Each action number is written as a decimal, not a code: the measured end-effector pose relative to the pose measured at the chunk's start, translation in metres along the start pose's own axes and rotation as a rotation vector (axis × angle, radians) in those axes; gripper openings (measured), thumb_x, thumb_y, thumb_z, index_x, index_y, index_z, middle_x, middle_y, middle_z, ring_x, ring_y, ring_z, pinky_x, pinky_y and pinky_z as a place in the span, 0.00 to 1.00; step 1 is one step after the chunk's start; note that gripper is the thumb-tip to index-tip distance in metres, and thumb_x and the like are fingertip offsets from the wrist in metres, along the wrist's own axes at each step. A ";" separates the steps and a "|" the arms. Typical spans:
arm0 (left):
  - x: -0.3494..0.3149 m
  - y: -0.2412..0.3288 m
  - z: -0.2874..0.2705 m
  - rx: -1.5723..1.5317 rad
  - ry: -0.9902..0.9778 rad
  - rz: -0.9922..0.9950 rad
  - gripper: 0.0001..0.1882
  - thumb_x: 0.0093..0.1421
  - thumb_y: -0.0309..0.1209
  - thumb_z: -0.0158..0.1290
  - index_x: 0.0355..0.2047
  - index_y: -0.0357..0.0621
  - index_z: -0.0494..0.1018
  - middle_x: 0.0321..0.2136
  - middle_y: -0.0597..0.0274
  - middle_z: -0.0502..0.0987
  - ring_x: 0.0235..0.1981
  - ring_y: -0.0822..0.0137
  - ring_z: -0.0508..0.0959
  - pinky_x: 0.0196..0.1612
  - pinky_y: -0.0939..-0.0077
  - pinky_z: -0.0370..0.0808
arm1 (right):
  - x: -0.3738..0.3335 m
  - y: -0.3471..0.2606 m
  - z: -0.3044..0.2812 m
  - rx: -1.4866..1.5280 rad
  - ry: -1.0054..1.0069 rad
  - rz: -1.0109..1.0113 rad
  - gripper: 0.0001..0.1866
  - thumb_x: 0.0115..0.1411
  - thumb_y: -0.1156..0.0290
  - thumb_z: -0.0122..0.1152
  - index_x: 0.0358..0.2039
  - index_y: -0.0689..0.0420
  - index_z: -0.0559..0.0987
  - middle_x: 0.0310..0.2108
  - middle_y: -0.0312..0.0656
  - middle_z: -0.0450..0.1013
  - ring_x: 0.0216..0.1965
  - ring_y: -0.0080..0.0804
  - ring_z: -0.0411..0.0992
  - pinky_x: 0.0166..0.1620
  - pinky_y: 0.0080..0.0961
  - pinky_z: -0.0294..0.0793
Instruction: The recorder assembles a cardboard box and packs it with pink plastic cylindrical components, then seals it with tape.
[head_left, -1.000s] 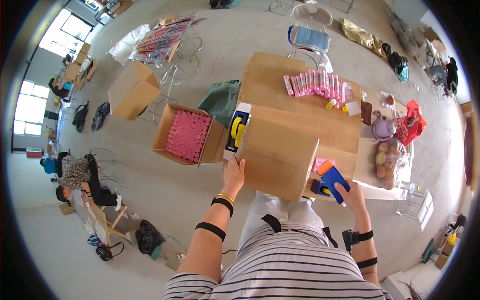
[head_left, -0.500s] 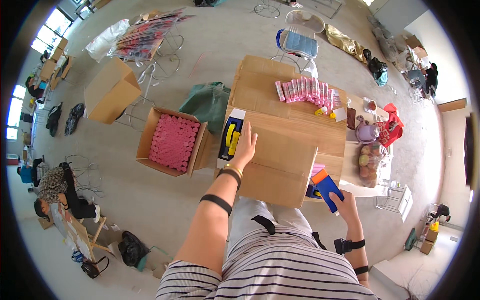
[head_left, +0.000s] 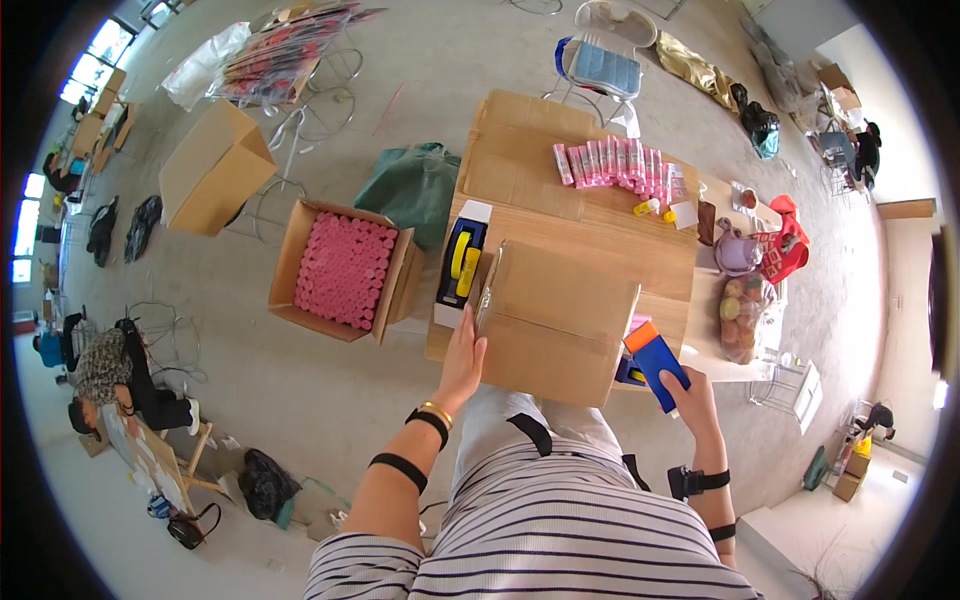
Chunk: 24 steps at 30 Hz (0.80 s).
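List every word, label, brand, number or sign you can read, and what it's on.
Red bag: white printed marks, folded; not transcribed.
Pink tubes on the table: print too small to read.
Blue-and-orange tool in the right hand: no readable text.
Cardboard box: none visible.

Wooden table [head_left: 610,235], cardboard box [head_left: 560,325], flat cardboard [head_left: 515,150], pink tubes [head_left: 612,163]

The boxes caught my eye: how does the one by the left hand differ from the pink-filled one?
The near box shows a closed face; the pink-filled box is open, its contents showing. The near box is beside the left hand; the pink-filled box sits left of the table. Both are brown cardboard.
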<state>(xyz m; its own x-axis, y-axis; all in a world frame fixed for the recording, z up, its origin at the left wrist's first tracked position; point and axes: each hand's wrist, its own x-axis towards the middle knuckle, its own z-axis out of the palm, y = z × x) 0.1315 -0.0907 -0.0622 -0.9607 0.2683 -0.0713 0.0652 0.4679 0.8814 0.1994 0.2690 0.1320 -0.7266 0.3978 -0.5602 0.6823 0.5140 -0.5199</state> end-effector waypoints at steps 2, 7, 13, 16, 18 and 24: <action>-0.020 -0.006 -0.004 0.000 -0.027 -0.041 0.32 0.69 0.39 0.38 0.66 0.31 0.45 0.66 0.41 0.50 0.67 0.46 0.52 0.67 0.63 0.52 | 0.001 0.001 0.001 -0.014 0.023 -0.024 0.20 0.57 0.61 0.61 0.36 0.69 0.79 0.22 0.45 0.76 0.23 0.28 0.73 0.30 0.26 0.72; -0.061 -0.027 -0.012 0.018 -0.098 0.048 0.32 0.67 0.33 0.42 0.66 0.31 0.46 0.66 0.42 0.52 0.66 0.46 0.54 0.66 0.59 0.52 | -0.002 0.017 -0.002 0.020 0.072 -0.006 0.20 0.57 0.60 0.61 0.34 0.68 0.79 0.21 0.45 0.75 0.23 0.28 0.73 0.29 0.26 0.72; -0.048 0.022 -0.039 0.301 -0.043 0.197 0.31 0.63 0.30 0.46 0.64 0.33 0.52 0.65 0.43 0.54 0.66 0.47 0.54 0.66 0.53 0.51 | -0.012 0.037 -0.020 0.063 0.189 0.090 0.21 0.57 0.58 0.61 0.32 0.68 0.79 0.19 0.43 0.74 0.21 0.27 0.72 0.27 0.26 0.71; 0.000 0.078 -0.008 0.284 -0.257 0.512 0.31 0.62 0.29 0.47 0.64 0.36 0.54 0.66 0.48 0.52 0.68 0.49 0.51 0.68 0.52 0.47 | -0.013 0.052 -0.022 0.124 0.230 0.099 0.21 0.56 0.57 0.62 0.32 0.68 0.79 0.18 0.42 0.74 0.20 0.27 0.72 0.26 0.26 0.71; 0.024 0.109 0.037 0.322 -0.498 0.656 0.31 0.62 0.33 0.47 0.64 0.37 0.55 0.67 0.49 0.52 0.68 0.52 0.50 0.69 0.54 0.46 | -0.014 0.056 -0.021 0.120 0.246 0.095 0.22 0.56 0.57 0.62 0.33 0.68 0.80 0.18 0.42 0.73 0.20 0.26 0.72 0.25 0.26 0.70; 0.039 0.134 0.157 0.630 -0.687 0.991 0.41 0.59 0.50 0.49 0.65 0.38 0.53 0.69 0.53 0.48 0.70 0.60 0.45 0.71 0.58 0.40 | -0.026 0.085 -0.024 0.232 0.232 0.103 0.22 0.57 0.56 0.61 0.34 0.68 0.80 0.18 0.42 0.73 0.19 0.25 0.72 0.24 0.25 0.70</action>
<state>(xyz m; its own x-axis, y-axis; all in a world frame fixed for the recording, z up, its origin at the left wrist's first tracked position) 0.1454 0.1145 -0.0199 -0.1239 0.9889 0.0823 0.9324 0.0876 0.3507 0.2741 0.3208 0.1182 -0.6341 0.6142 -0.4697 0.7337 0.2863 -0.6162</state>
